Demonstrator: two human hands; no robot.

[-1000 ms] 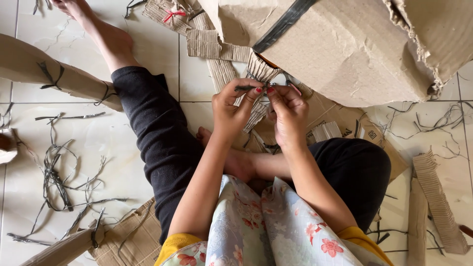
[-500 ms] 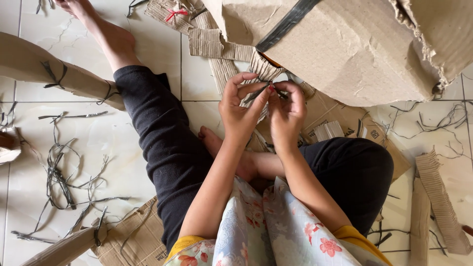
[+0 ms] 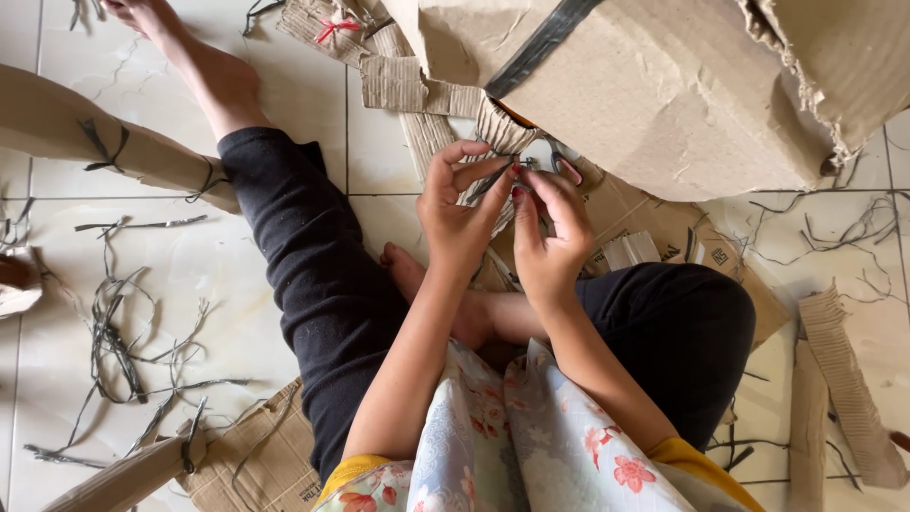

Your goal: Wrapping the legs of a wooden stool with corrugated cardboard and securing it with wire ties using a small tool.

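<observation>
I sit on a tiled floor with my legs out. My left hand and my right hand meet in front of me at a rolled piece of corrugated cardboard. Between the fingertips of both hands runs a thin dark strip, pinched against the roll. The left hand also grips the roll from the left side. The lower part of the roll is hidden behind my hands.
A large torn cardboard box lies just beyond my hands. Loose dark strips litter the floor at left. Tied cardboard rolls lie at left, and corrugated pieces at right. Flat cardboard lies under my left leg.
Both hands rose slightly toward the box, then the fingers shifted on the strip; the right hand's fingers have spread a little. The roll stays in place.
</observation>
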